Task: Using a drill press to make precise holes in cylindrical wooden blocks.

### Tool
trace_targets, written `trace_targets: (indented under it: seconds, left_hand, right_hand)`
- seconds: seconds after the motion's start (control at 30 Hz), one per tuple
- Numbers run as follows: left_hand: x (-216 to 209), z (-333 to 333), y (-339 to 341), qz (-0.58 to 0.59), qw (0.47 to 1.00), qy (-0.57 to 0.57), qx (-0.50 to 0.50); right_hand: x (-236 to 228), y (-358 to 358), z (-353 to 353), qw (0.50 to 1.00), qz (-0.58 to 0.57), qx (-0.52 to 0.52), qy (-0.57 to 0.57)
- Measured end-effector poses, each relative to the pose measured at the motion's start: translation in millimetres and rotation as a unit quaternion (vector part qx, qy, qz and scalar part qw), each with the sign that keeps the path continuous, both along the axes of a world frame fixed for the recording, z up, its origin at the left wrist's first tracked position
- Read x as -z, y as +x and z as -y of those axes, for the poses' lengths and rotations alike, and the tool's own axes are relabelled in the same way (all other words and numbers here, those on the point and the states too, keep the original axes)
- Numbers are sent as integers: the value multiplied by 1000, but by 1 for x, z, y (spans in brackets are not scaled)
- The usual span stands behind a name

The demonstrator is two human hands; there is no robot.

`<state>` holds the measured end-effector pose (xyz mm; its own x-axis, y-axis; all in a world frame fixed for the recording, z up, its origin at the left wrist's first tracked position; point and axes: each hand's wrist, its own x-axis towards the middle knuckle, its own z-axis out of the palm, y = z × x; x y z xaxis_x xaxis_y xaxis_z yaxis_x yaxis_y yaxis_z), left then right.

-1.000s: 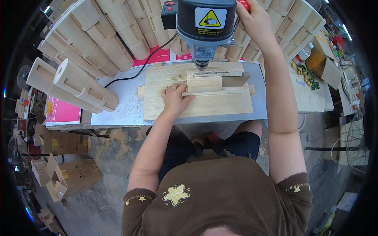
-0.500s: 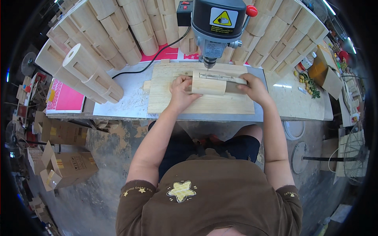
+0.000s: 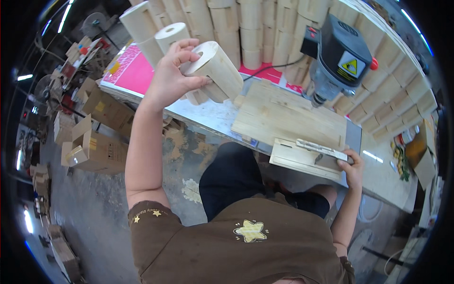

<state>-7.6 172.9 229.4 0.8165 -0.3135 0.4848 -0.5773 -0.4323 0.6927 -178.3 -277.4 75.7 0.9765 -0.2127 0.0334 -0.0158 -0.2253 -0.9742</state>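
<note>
In my left hand (image 3: 172, 75) is a pale wooden cylinder (image 3: 220, 71) with a round hole in its end and a rectangular cut-out in its side. My thumb and fingers grip its upper end, and it tilts in front of another upright wooden cylinder (image 3: 171, 34). My right hand (image 3: 351, 169) closes on the right end of a wooden jig (image 3: 298, 158), a flat piece topped by a narrow strip and a grey bar. That jig is at the table's front edge, over the near side of a flat wooden board (image 3: 283, 116). No cylinder sits on it.
A drill press (image 3: 338, 59) stands behind the board. Stacked wooden cylinders (image 3: 224, 35) line the back of the table. Pink sheets (image 3: 142, 68) lie at the left. Cardboard boxes (image 3: 101, 146) stand on the floor at left; fruit (image 3: 401, 161) lies at right.
The view has turned left. The cylinder has come off the jig, and my left hand now holds one up at the left. My right hand has drawn the jig toward me from beneath the drill.
</note>
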Motion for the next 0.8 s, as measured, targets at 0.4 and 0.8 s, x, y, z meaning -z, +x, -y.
trace_targets:
  seconds: [0.4, 0.8]
  left_hand:
    - [-142, -30, 31, 251, 911, 236, -225]
    - [-120, -52, 130, 85, 936, 181, -290]
  right_hand:
    - [28, 8, -13, 998, 34, 23, 39]
    - [34, 6, -16, 998, 41, 46, 16]
